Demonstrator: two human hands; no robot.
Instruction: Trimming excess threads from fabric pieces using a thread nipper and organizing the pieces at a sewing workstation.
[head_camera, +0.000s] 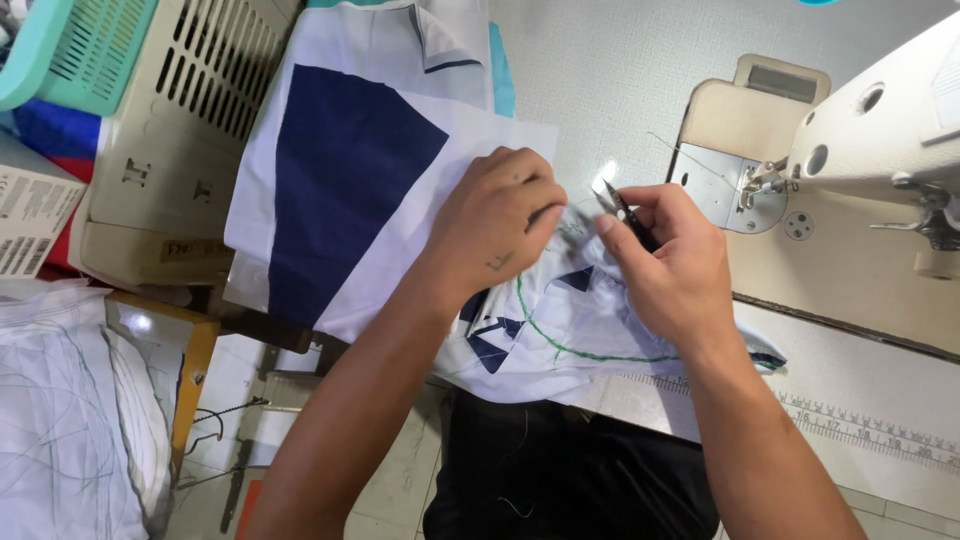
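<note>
My left hand (497, 222) presses down on a white and navy garment piece (560, 325) with a green stitched curve, pinching its edge. My right hand (668, 262) holds a small black thread snipper (627, 213), its tip pointing at the fabric edge between both hands. The garment lies on the white sewing table (620, 80), in front of my lap.
A cream sewing machine (880, 140) stands at the right with its needle plate (715, 185). A stack of white and navy fabric panels (350, 190) lies to the left. A beige crate (180, 120), a teal basket (70, 50) and white cloth (70, 410) sit further left.
</note>
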